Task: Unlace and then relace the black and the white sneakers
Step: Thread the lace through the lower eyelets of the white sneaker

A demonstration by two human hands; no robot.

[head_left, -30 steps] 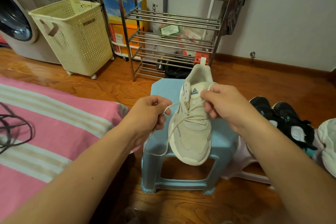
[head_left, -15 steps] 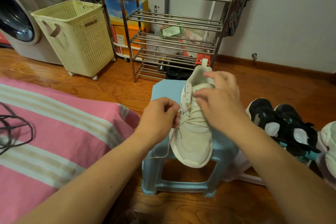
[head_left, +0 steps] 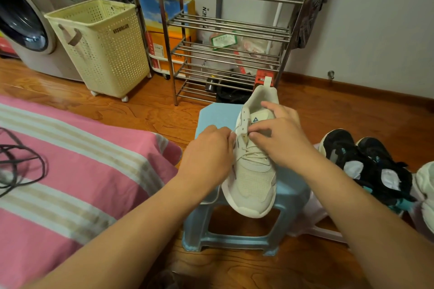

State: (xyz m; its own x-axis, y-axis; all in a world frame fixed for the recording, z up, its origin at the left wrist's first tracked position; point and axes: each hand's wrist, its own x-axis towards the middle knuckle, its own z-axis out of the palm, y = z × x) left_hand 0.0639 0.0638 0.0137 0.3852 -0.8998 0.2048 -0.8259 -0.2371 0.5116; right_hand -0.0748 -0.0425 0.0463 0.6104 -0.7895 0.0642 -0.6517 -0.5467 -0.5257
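Observation:
A white sneaker stands on a light blue plastic stool, toe towards me. My left hand pinches the white lace at the shoe's left eyelets. My right hand lies over the tongue, its thumb and forefinger pinching at an upper eyelet. A slack length of lace hangs off the stool's front left. The pair of black sneakers sits on the floor to the right, and the edge of another white shoe shows at the far right.
A pink striped bed cover with a black cable fills the left. Behind the stool stand a metal shoe rack, a cream laundry basket and a washing machine. Wooden floor lies all around.
My right hand came off the pulled lace end and moved onto the tongue and upper eyelets. My left hand moved in against the shoe's left side, still pinching the lace.

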